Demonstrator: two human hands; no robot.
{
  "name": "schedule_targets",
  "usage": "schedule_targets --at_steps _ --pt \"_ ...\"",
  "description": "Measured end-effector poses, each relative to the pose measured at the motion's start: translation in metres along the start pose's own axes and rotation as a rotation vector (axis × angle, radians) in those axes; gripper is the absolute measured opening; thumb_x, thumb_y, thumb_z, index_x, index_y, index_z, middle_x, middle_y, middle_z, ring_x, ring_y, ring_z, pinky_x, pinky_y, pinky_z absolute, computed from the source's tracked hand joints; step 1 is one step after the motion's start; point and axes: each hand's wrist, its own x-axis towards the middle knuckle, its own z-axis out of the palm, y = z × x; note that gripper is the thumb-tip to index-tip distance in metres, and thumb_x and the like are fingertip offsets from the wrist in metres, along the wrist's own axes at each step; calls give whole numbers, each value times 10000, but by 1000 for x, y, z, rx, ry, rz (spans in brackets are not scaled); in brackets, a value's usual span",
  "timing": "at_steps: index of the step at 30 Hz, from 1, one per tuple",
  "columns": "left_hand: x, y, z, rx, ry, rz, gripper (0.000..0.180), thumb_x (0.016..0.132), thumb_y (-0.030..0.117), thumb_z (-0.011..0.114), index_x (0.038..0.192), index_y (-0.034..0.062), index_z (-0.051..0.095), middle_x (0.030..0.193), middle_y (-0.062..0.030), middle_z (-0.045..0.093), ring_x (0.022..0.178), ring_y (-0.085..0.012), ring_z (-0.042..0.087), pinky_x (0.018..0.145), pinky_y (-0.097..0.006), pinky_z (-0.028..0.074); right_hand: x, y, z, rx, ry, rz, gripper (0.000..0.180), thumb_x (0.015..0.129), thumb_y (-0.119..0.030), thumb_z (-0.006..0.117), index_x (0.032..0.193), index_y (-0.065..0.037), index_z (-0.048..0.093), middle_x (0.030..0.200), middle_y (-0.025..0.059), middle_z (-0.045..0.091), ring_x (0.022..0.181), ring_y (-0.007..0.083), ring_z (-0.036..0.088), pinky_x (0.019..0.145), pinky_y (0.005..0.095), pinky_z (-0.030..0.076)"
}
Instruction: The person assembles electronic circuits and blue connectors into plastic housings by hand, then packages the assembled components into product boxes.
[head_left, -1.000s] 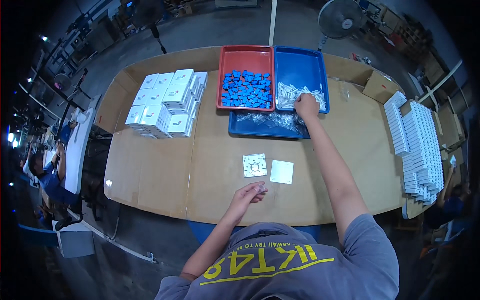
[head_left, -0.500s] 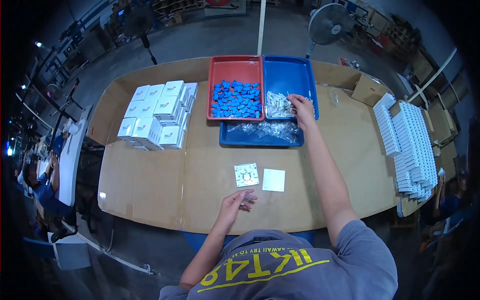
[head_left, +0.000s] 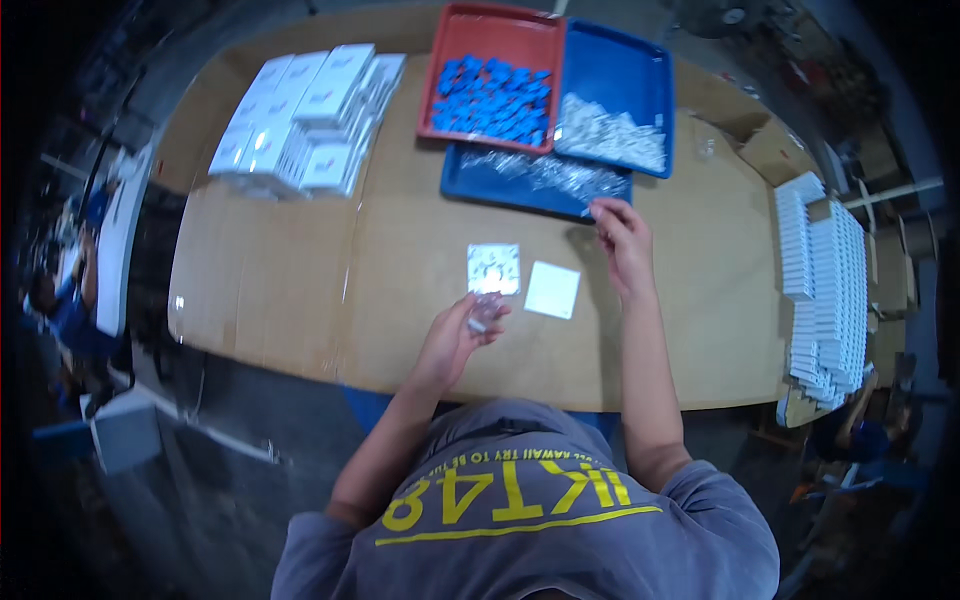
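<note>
Table [head_left: 300, 290]: one brown, board-covered table carries everything listed below.
White boxes, far left [head_left: 310, 120]: one stacked group of flat white boxes; the exact count cannot be told.
White boxes, right edge [head_left: 825, 290]: two or three long rows stood on edge; too many and too small to count.
Trays: three. One red tray [head_left: 450, 45] holds many small blue parts [head_left: 492, 100]; one blue tray [head_left: 620, 70] holds a heap of small clear-white pieces [head_left: 610, 135]; one lower blue tray [head_left: 470, 180] holds clear packets [head_left: 560, 172].
Squares at centre: two. A printed white card [head_left: 494, 268] lies just beside a plain white square [head_left: 552, 290].
Right hand [head_left: 622, 240]: fingers pinched together near the lower blue tray's front edge; whether anything is between them cannot be told.
Left hand [head_left: 462, 335]: closed on one small clear item [head_left: 486, 308], held just below the printed card.
Judgement on handling: the clear item looks light and slippery; a firm fingertip pinch, held low over the table close to the card, would suit it best.
</note>
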Motion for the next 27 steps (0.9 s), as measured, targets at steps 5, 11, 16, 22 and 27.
schedule_targets --at_steps 5,11,16,22,27 --pt "3 2 1 16 3 -120 476 1145 357 382 1410 9 570 1219 -136 718 945 -174 683 901 -341 541 -70 61 17 -147 -64 112 170 941 -101 779 1084 -10 761 824 -38 658 668 24 488 603 209 377" --pt "4 -2 6 12 -66 -173 455 1134 372 424 1399 42 591 1242 -114 728 1004 -163 678 923 -340 526 -79 49 30 -454 -400 -28 127 958 -105 764 1063 -34 765 794 -55 637 673 27 448 610 223 372" --pt "3 -3 16 6 -101 -174 445 1146 379 391 1389 55 575 1248 -131 721 1013 -189 704 926 -357 557 -74 23 36 -559 -540 22 120 934 -86 761 1045 -40 765 764 -52 612 691 40 454 619 241 383" --pt "-2 -2 18 14 -101 -191 424 1136 389 433 1358 66 593 1245 -120 721 1024 -190 703 931 -355 551 -63 15 42 -664 -767 -104 96 939 -57 738 1026 -32 770 1047 17 699 828 101 574 738 255 457" --pt "-2 -10 7 -14 -100 -198 403 1134 387 439 1347 82 596 1224 -105 725 1016 -185 702 918 -353 548 -57 21 45 -537 -979 -53 164 998 -83 664 1101 12 750 1253 74 673 1099 168 644 953 317 518"
